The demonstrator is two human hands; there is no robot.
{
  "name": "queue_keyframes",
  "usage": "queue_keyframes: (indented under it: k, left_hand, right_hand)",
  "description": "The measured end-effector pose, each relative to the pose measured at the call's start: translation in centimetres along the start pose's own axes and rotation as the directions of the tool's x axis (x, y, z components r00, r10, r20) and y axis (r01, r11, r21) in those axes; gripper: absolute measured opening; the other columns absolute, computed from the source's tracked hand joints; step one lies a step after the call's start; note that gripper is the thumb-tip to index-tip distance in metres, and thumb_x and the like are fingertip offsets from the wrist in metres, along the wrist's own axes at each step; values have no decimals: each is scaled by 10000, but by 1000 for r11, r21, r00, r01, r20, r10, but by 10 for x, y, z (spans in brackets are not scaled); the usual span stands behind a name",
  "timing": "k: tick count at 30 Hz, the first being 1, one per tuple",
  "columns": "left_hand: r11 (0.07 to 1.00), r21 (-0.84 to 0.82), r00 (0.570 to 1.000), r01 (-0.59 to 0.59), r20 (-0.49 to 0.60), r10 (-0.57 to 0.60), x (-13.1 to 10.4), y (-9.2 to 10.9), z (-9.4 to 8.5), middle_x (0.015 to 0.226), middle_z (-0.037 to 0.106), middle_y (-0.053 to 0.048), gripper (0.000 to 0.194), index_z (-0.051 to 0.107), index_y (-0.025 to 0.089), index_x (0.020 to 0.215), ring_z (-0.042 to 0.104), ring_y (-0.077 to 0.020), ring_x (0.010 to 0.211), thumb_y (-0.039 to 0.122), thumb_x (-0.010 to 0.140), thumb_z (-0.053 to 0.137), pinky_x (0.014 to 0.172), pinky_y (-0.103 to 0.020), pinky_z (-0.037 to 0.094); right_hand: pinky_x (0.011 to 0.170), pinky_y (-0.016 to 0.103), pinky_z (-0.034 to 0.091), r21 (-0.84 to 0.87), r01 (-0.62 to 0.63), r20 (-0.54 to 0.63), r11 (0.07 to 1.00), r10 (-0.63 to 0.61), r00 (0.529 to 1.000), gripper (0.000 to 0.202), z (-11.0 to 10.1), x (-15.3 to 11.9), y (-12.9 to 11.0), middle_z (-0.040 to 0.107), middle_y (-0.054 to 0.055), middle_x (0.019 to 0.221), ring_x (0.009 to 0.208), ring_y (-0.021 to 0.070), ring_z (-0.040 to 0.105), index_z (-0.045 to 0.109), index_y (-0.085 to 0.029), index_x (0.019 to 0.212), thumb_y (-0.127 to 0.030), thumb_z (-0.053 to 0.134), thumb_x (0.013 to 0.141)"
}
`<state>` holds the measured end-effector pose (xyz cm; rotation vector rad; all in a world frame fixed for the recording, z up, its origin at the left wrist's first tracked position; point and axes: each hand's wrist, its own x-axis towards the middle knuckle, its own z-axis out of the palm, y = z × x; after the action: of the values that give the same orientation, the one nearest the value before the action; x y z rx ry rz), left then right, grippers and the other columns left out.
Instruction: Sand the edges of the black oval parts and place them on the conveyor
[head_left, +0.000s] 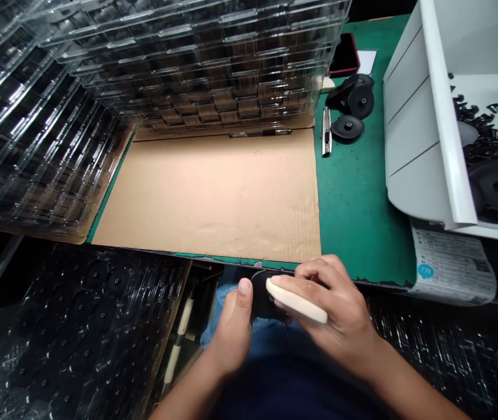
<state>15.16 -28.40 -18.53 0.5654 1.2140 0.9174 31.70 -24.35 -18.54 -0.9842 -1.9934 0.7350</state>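
Observation:
My left hand [234, 326] grips the edge of a round black disc [261, 296], thumb on its near face. It sits just below the front edge of the table, above my lap. In my right hand [340, 309] is a flat cream-white pad with rounded ends [299, 302], pinched between thumb and fingers. The pad lies tilted over the right part of the disc and hides it. Whether the pad presses on the disc or hovers just above it, I cannot tell.
A cardboard sheet [214, 192] covers the green table [354, 221]. Stacked clear trays [196, 70] stand behind it. A pen [260, 133], a utility knife [326, 133] and black discs [347, 127] lie near them. At right, a white bin [415, 116] holds small black parts. A tray of discs [78, 326] is lower left.

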Motion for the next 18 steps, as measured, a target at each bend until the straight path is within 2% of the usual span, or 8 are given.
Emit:
queue_keyframes:
  k: [1, 3, 5, 8, 11, 15, 18]
  left_hand:
    - [991, -124, 995, 53, 86, -43, 1, 1, -1, 941, 740, -130, 598, 734, 134, 982, 677, -252, 880, 641, 896, 429, 751, -350, 550]
    - [928, -331, 955, 169, 289, -71, 3, 4, -2, 1134, 706, -118, 508, 692, 187, 1155, 655, -252, 1034, 582, 869, 549, 841, -353, 544]
    - [879, -424, 920, 216, 391, -37, 5, 7, -2, 1235, 668, -67, 467, 641, 261, 1248, 625, -200, 1118, 473, 832, 665, 903, -284, 512]
    - [859, -485, 920, 165, 390, 44, 8, 9, 0, 1246, 661, -24, 486, 618, 313, 1270, 628, -144, 1113, 355, 800, 732, 932, -213, 477]
    - [848, -518, 940, 116, 333, 75, 10, 9, -1, 1249, 661, -51, 480, 632, 291, 1248, 626, -187, 1145, 337, 785, 748, 986, -273, 467]
    - [842, -532, 957, 87, 280, 78, 11, 6, -3, 1235, 670, -69, 484, 644, 272, 1212, 615, -249, 1179, 336, 751, 779, 1030, -349, 453]
    - [854, -513, 951, 87, 297, 82, 11, 6, -3, 1243, 664, -91, 494, 623, 256, 1229, 623, -254, 1165, 327, 763, 771, 992, -330, 479]
  right_hand:
    - [731, 335, 464, 9, -10, -31, 1000, 11, 999, 384, -2, 0, -1, 570, 45, 901, 852, 175, 496, 635, -239, 1188, -137, 708, 825]
    - [740, 340, 470, 31, -23, -79, 999, 25, 997, 368, -5, 2, -5, 604, 46, 908, 845, 174, 524, 629, -221, 1175, -137, 708, 825]
    - [745, 343, 476, 56, -21, -107, 998, 27, 994, 345, -5, 6, -12, 647, 45, 914, 834, 173, 551, 622, -207, 1158, -123, 692, 831]
    - [765, 352, 490, 91, -16, -113, 996, 27, 993, 303, -1, 10, -23, 678, 49, 907, 824, 175, 574, 621, -188, 1126, -110, 672, 837]
    - [808, 375, 497, 104, -33, -54, 994, 39, 998, 265, 4, 5, -30, 666, 51, 870, 809, 177, 562, 635, -180, 1096, -109, 661, 842]
    - [739, 348, 484, 71, -64, 44, 995, 61, 997, 206, 3, -2, -31, 625, 42, 808, 778, 173, 523, 655, -185, 1055, -126, 644, 859]
    - [726, 351, 469, 40, -28, -19, 999, 28, 999, 205, 2, 0, -29, 621, 53, 807, 774, 173, 514, 655, -159, 1056, -127, 654, 853]
